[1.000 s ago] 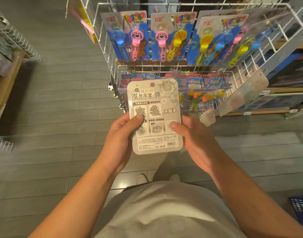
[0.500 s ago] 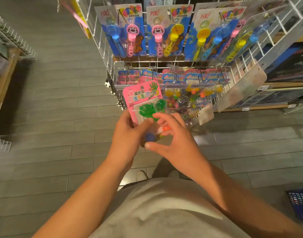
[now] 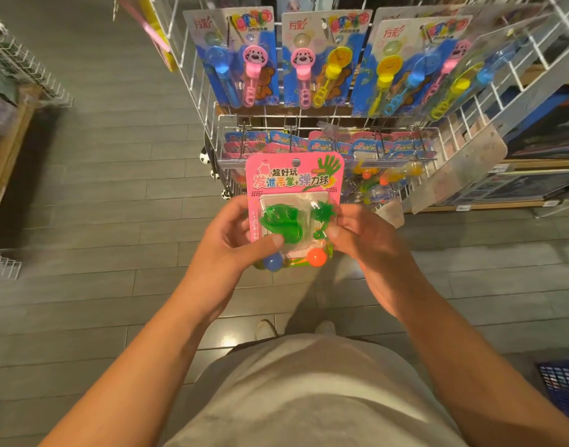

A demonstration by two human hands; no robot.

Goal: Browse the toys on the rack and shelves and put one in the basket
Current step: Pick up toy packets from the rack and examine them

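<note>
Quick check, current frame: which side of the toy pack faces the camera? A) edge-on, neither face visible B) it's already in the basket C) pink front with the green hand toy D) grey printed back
C: the pink toy pack shows its front with the green sticky hand in the blister, held between the left hand and the right hand.

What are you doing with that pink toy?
A person stands at a wire toy rack and holds a pink toy pack in both hands, front side up. The left hand grips its left edge and the right hand its right edge. It holds green sticky hands and two balls. The blue basket sits on the floor at the right; nothing has gone in yet.
</note>
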